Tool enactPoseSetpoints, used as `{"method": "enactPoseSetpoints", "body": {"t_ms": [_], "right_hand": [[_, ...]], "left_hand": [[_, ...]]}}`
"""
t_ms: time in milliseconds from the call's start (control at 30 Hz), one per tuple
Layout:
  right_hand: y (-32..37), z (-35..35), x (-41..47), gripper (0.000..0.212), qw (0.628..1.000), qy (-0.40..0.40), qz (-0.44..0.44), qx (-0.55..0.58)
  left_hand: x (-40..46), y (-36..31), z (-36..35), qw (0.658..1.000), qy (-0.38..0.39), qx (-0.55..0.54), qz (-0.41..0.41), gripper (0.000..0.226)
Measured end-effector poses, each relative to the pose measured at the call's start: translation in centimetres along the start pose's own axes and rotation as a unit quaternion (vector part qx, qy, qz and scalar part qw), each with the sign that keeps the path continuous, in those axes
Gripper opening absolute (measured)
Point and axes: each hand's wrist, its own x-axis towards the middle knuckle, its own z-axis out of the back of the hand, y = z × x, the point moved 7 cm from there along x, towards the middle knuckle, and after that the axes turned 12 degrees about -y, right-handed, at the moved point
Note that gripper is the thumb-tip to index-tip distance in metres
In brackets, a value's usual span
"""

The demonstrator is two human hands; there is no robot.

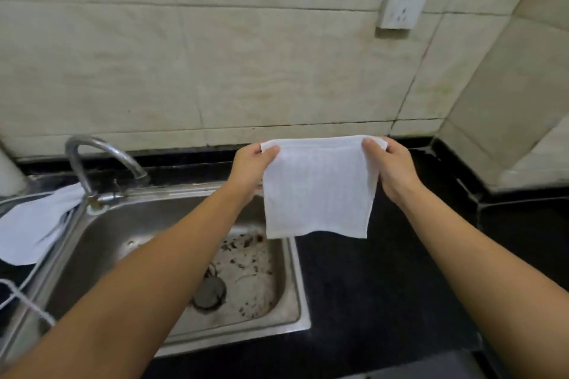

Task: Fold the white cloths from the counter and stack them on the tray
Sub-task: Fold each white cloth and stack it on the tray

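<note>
White cloth (318, 191), square and lightly textured, hanging flat at frame centre above black bench (385, 286) and sink (295, 301); top corners pinched by left hand (251, 168) and right hand (392, 169).

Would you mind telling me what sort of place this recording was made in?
Most likely a home kitchen: a steel sink with a curved faucet is set in a black counter, backed by a tiled wall.

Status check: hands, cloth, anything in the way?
Left hand and right hand pinch cloth top corners. Cloth hangs over counter, beside sink. Nothing blocking.
</note>
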Motion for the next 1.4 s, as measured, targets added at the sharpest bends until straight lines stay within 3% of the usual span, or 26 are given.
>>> {"method": "enactPoseSetpoints", "body": {"t_ms": [200, 333, 400, 533, 600, 700, 800, 967, 1133, 1267, 1400], "right_hand": [[-3.6, 9.7, 4.3, 0.01, 0.997, 0.02, 0.028, -0.062], [-10.8, 13.9, 3.1, 0.011, 0.988, 0.091, -0.028, -0.123], [-15.0, 15.5, 1.2, 0.012, 0.976, 0.13, -0.077, -0.154], [-21.5, 17.5, -2.2, 0.016, 0.949, 0.184, -0.163, -0.198], [-22.7, 17.7, -1.9, 0.015, 0.948, 0.171, -0.175, -0.202], [-22.1, 16.6, 1.0, 0.014, 0.956, 0.131, -0.137, -0.225], [-21.6, 14.3, 4.1, 0.012, 0.953, 0.107, -0.094, -0.268], [-23.5, 11.6, 5.9, 0.021, 0.897, 0.089, -0.032, -0.432], [-22.2, 10.3, 5.9, 0.031, 0.826, 0.068, 0.105, -0.55], [-20.6, 4.6, 5.4, 0.041, 0.816, 0.196, 0.145, -0.524], [-20.7, -2.9, 2.1, 0.045, 0.78, 0.346, 0.166, -0.494]], "left_hand": [[-2.6, 1.9, -10.9, 0.994, 0.051, -0.08, 0.059, 0.014], [-6.8, 8.6, -13.9, 0.984, 0.122, -0.004, 0.132, 0.019], [-9.1, 12.5, -14.5, 0.969, 0.164, 0.055, 0.175, 0.012], [-11.6, 18.4, -15.0, 0.935, 0.225, 0.191, 0.198, 0.022], [-11.2, 19.0, -15.2, 0.935, 0.21, 0.229, 0.169, 0.022], [-8.8, 17.6, -16.0, 0.936, 0.148, 0.314, 0.061, 0.027], [-6.3, 16.1, -16.7, 0.915, 0.067, 0.397, -0.03, 0.028], [-5.1, 17.1, -17.6, 0.858, -0.002, 0.504, -0.098, 0.023], [-6.1, 18.2, -17.0, 0.866, -0.063, 0.49, -0.08, 0.029], [-8.3, 18.6, -15.4, 0.862, -0.089, 0.492, -0.086, 0.049], [-10.5, 19.0, -14.8, 0.816, -0.083, 0.559, -0.119, 0.055]]}}
